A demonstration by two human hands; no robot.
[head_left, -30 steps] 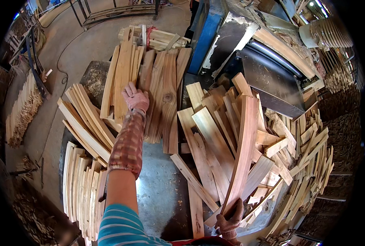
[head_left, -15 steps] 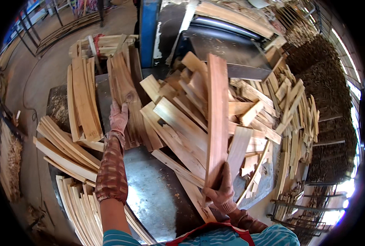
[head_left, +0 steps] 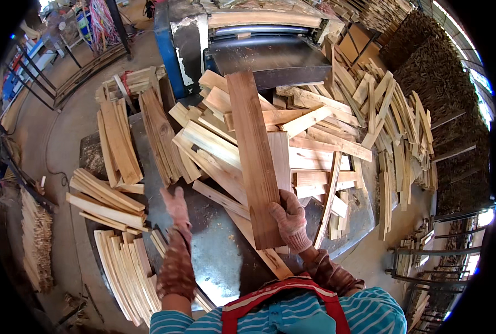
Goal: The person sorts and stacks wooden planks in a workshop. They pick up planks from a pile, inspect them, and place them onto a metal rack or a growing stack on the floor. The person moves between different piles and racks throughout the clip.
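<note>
A long reddish-brown wooden board [head_left: 252,161] stands tilted up in front of me, its near end gripped by my gloved right hand [head_left: 290,220], with the thumb across its face. My gloved left hand [head_left: 175,205] hangs over the metal tabletop [head_left: 217,234], fingers apart and holding nothing. Just beyond it lies a stack of brown boards [head_left: 161,136]. Behind the held board spreads a loose heap of pale boards [head_left: 211,142], partly hidden by it.
A machine with a dark metal feed bed [head_left: 270,55] stands at the far side. Sorted board stacks [head_left: 120,273] line the table's left edge. More strips [head_left: 406,145] pile up at the right. A dark metal rack [head_left: 437,267] stands at the lower right.
My left hand has come off the brown board stack and drawn back toward me. The board in my right hand has turned its broad face toward me and shifted left. My view has shifted.
</note>
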